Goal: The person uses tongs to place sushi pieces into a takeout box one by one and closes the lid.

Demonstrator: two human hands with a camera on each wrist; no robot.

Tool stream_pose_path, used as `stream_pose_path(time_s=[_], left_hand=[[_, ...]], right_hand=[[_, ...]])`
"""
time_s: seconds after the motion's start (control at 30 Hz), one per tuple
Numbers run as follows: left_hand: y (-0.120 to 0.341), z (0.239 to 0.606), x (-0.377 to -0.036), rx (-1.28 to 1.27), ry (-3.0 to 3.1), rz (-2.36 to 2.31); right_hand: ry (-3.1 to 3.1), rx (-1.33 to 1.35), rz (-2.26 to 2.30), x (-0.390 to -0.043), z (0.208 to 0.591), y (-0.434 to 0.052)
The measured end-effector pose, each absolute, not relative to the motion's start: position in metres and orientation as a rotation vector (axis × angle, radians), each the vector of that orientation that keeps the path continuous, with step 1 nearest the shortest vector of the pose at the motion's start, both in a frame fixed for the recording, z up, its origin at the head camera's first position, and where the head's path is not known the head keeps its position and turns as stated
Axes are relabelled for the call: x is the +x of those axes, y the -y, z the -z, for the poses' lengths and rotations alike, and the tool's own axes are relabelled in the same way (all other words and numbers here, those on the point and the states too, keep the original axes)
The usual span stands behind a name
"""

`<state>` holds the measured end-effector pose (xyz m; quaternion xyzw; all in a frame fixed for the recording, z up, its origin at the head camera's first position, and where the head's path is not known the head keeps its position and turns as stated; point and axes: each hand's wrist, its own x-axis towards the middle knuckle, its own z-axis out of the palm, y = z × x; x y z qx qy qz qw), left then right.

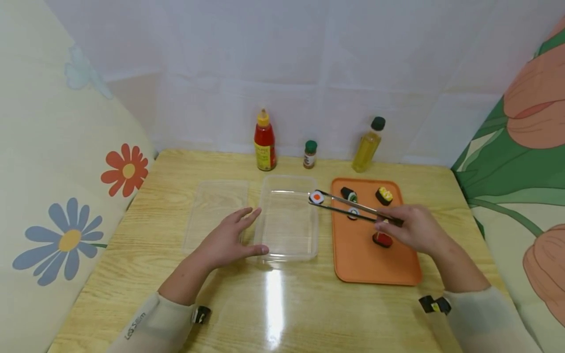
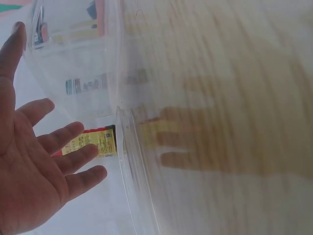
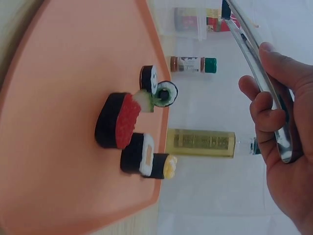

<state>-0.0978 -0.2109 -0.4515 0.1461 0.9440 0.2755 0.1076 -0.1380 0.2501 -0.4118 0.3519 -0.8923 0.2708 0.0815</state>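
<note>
Seen from the head: left hand (image 1: pixel 227 239) resting with fingers spread against clear container (image 1: pixel 289 223) mid-desk, right hand (image 1: pixel 415 228) pinching tongs (image 1: pixel 353 208) that clamp sushi roll (image 1: pixel 316 197) above the container's far right corner, beside orange tray (image 1: pixel 375 264). Left wrist: fingers (image 2: pixel 68 134) splayed, just beside the container wall. Right wrist: fingers (image 3: pixel 266 110) curled round the tongs over the tray near the desk's right edge.

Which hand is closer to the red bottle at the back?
Left. The left hand rests by the clear box, below the red bottle; the right hand holds tongs over the tray.
</note>
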Motion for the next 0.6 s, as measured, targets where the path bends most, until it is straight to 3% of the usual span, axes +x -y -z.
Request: stream_pose_path(time_s=[0.6], left_hand=[[0.211, 0.453, -0.099, 0.426, -2.776, -0.803]], right_hand=[[2.728, 1.112, -0.874, -0.161, 0.415, -0.219]])
